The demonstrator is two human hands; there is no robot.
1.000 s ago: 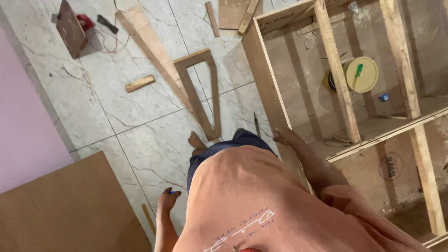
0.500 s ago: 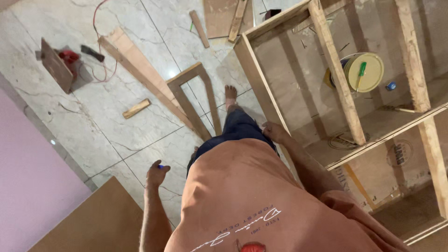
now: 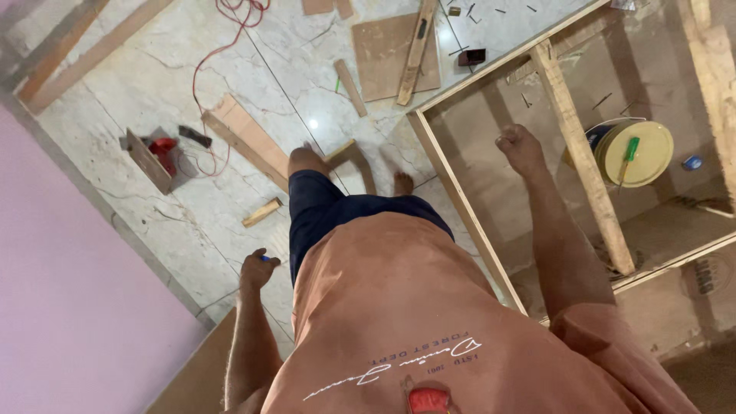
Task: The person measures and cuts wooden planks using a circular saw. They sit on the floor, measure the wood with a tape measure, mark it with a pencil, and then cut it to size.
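Observation:
I look down along my own orange shirt and dark shorts at a marble tile floor. My left hand (image 3: 259, 268) hangs at my side, curled around a small blue object (image 3: 265, 258) that is too small to identify. My right hand (image 3: 520, 146) is swung forward in a loose fist with nothing visible in it, above the plywood panel inside a large wooden frame (image 3: 460, 201). My left knee (image 3: 307, 162) is raised in mid-step and my right bare foot (image 3: 403, 184) stands beside the frame's edge.
A round yellow lid with a green-handled tool (image 3: 633, 152) lies inside the frame. A red power tool in a small wooden box (image 3: 153, 157), a red cable (image 3: 222, 46), wood offcuts (image 3: 262, 212), a long level (image 3: 416, 47) and plywood scraps litter the floor. A pink wall (image 3: 69, 307) stands to the left.
I have stepped forward: my left knee has come up, my right arm has swung ahead over the frame, and more of the floor beyond shows.

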